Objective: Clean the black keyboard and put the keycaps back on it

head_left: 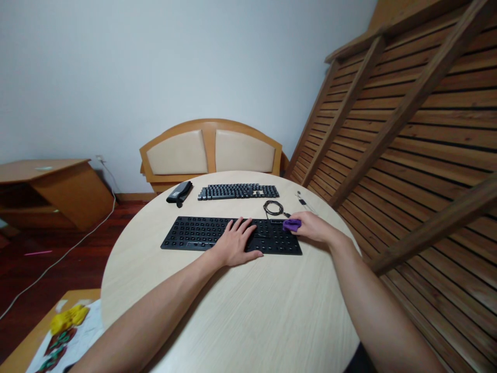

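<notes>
Round pale wood table (248, 321): right hand (312, 228) pinches purple cloth (291, 224).

A single head-worn camera is looking forward and down from above the near edge of the round bench (248, 321), facing the far edge and the pale wall beyond. It is sitting close enough that both forearms are filling the lower frame, while the bench's far edge is lying mid-picture. The wide lens is bending the slatted wood panel (419, 134) at right
</notes>
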The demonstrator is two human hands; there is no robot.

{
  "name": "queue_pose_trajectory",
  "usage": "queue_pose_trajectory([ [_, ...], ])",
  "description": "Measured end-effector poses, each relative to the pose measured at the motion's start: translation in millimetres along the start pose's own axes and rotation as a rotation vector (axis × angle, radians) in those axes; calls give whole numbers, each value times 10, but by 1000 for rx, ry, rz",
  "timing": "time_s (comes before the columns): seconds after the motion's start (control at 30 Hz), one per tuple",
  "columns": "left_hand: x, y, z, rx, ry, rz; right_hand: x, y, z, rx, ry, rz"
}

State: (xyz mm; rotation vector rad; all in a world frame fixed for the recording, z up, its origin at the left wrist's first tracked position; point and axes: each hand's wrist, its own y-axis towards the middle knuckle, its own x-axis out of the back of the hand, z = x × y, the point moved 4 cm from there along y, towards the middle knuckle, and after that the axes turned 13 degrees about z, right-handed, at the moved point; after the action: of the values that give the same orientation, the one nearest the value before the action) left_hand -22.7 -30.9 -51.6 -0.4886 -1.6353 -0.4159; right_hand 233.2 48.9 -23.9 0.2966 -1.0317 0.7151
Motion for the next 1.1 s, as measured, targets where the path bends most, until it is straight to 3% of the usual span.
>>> queue_pose_trajectory([
  [0.2,23,-13,-14,2,-6,10,67,-59,-166,-73,2,-52],
  [0.37,12,-11,-2,-6,-14,-1,12,22,147,11,-29,-111],
  [0.47,-3,-7,7,-12,-16,-16,-95,93,403,171,-40,-73],
  [0.57,-15,-2,13,-10,-9,-18,-174,137,527,234,-54,-8],
  [0.93,-3,-14,4,-8,-5,-13,-134,59,298,6,81,78],
  [1.1,7,-19,-13,-3,-1,-1,-108,22,214,-25,117,99],
])
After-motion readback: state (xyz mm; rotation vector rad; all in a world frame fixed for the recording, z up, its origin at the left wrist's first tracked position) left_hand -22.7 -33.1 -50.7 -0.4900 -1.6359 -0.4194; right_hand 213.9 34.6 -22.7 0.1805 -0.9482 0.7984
